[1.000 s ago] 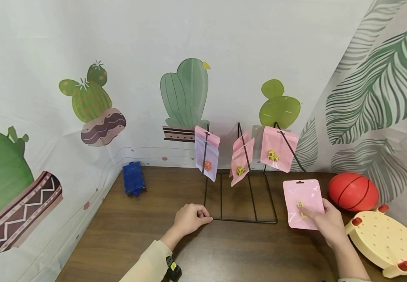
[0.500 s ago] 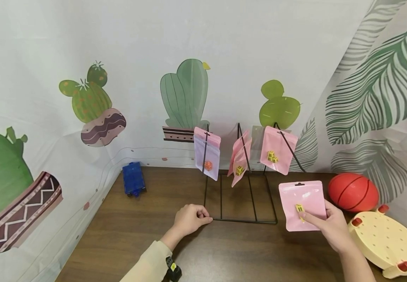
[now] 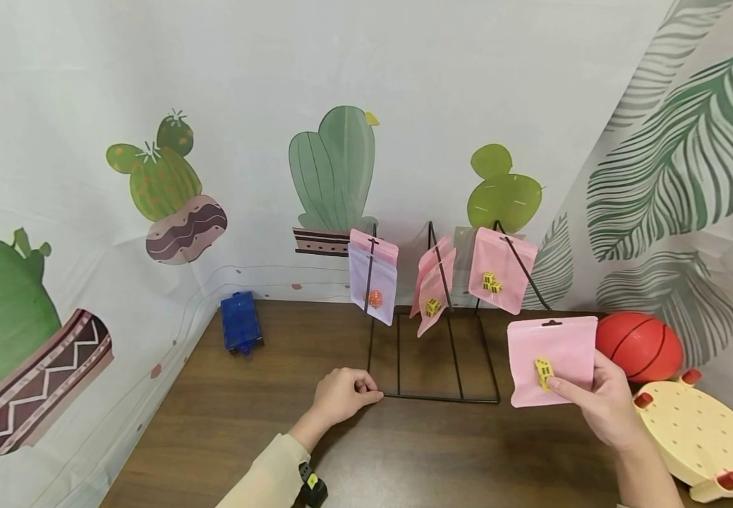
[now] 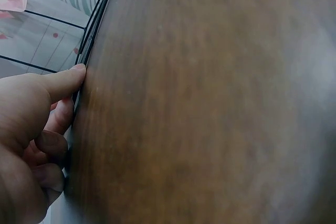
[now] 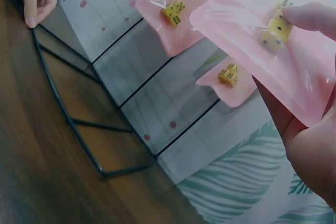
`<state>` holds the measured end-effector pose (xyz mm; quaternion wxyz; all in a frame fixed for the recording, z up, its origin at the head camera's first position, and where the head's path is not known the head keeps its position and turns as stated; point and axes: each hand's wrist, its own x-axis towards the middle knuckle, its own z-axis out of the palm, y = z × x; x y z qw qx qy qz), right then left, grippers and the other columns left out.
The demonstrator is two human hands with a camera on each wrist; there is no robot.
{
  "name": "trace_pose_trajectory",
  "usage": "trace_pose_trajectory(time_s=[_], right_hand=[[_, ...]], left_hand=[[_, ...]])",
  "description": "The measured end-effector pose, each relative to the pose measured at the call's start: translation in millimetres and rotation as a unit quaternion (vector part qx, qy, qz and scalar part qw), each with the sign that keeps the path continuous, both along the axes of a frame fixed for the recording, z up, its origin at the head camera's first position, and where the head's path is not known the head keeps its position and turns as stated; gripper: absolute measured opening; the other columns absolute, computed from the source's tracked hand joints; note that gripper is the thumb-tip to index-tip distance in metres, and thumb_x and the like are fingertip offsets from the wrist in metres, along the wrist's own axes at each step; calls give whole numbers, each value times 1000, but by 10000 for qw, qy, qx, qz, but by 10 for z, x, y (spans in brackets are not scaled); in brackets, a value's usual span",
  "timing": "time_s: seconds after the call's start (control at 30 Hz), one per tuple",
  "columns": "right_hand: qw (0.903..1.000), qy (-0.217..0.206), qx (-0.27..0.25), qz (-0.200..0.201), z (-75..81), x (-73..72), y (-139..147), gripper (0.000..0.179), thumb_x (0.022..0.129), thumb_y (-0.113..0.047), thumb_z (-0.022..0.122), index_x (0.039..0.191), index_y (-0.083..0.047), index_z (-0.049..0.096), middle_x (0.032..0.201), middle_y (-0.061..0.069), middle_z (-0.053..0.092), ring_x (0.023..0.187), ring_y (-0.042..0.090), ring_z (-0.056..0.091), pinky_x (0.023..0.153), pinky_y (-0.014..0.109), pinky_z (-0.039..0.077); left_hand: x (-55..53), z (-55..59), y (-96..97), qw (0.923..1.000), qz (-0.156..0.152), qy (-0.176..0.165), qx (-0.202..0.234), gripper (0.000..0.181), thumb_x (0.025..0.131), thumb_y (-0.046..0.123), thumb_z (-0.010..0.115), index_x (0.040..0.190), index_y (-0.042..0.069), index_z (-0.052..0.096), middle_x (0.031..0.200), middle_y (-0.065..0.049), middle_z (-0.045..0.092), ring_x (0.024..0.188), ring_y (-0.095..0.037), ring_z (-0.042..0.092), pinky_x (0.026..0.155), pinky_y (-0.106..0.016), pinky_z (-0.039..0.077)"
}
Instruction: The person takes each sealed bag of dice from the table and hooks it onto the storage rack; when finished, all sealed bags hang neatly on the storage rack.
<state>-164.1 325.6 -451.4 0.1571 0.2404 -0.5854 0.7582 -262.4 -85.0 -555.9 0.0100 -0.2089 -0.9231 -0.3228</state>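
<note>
A pink zip pouch (image 3: 550, 346) with yellow dice (image 3: 543, 372) showing through is held by my right hand (image 3: 610, 402), thumb across its front near the dice. The pouch is upright, above the table and right of a black wire rack (image 3: 436, 398). My left hand (image 3: 341, 395) pinches the rack's front left corner between thumb and curled index finger, as the left wrist view also shows. From the rack's arms hang a lavender-and-pink pouch (image 3: 384, 279) with an orange piece in it, a pink pouch (image 3: 428, 288) seen nearly edge-on in the middle, and a pink pouch (image 3: 512, 257) at right.
A red ball (image 3: 648, 346) sits at the back right behind my right hand. Beside my right forearm lies a cream oval board with red pegs (image 3: 703, 430). A blue plastic piece (image 3: 240, 321) lies at the back left. The printed cloth (image 3: 245, 176) stands behind the table.
My right hand has risen slightly and shifted right with the pouch, which now covers part of the red ball's left side. The hanging pouches swing a little. My left hand stays put.
</note>
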Motion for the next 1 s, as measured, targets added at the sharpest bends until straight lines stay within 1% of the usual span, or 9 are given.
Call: trace_pose_trajectory(time_s=[0.07, 0.2, 0.37, 0.43, 0.63, 0.73, 0.83, 1.0], right_hand=[[9999, 109, -33, 60, 35, -8, -20, 61, 79, 40, 46, 127, 6, 62, 113, 9, 75, 95, 15, 74, 77, 31, 60], [9998, 158, 109, -89, 96, -16, -56, 63, 80, 39, 46, 131, 4, 60, 116, 6, 73, 98, 13, 72, 79, 30, 59], [9994, 57, 145, -318, 108, -32, -85, 60, 81, 37, 48, 131, 5, 59, 117, 6, 73, 99, 12, 72, 79, 28, 59], [9987, -54, 148, -485, 104, -27, -99, 59, 81, 36, 50, 130, 4, 61, 115, 6, 74, 96, 12, 72, 77, 27, 59], [9969, -140, 108, -761, 107, -35, -146, 57, 80, 36, 53, 129, 8, 60, 112, 7, 74, 93, 12, 72, 75, 26, 59], [9942, -293, 228, -1007, 124, -61, -167, 56, 81, 34, 56, 128, 5, 61, 109, 5, 75, 90, 11, 73, 73, 26, 59], [9885, -566, 403, -1339, 139, -97, -183, 54, 83, 30, 61, 127, -1, 64, 106, 1, 76, 86, 8, 72, 70, 25, 59], [9827, -904, 415, -1562, 157, -201, -208, 49, 87, 22, 67, 127, -5, 64, 104, 0, 75, 83, 9, 73, 69, 27, 59]], left_hand=[[-2, -1, 0, 10000, -12, 8, 2, 16, 88, 43, 83, 78, 37, 72, 65, 21, 57, 56, -2, 51, 52, -28, 40], [-7, -10, -3, 10000, -20, 28, 12, 17, 88, 43, 83, 78, 37, 71, 65, 21, 57, 56, -1, 51, 52, -27, 39], [-10, -22, -7, 10000, -28, 61, 35, 17, 87, 44, 84, 78, 37, 71, 64, 22, 56, 55, -1, 51, 52, -27, 39], [-10, -21, -7, 10000, -27, 66, 34, 17, 87, 44, 84, 78, 37, 71, 64, 22, 56, 55, -1, 51, 52, -27, 39], [-7, -13, -6, 10000, -25, 70, 24, 17, 87, 44, 84, 78, 37, 72, 64, 21, 56, 55, -2, 51, 52, -28, 39], [-7, -7, -5, 10000, -33, 67, 31, 17, 88, 44, 83, 78, 37, 72, 64, 21, 56, 55, -2, 51, 52, -28, 40], [-5, -4, -4, 10000, -38, 58, 30, 17, 88, 44, 83, 78, 37, 72, 65, 21, 56, 56, -2, 51, 52, -28, 40], [-10, -13, -5, 10000, -39, 67, 29, 17, 88, 43, 83, 78, 36, 72, 65, 21, 56, 56, -1, 51, 53, -27, 40]])
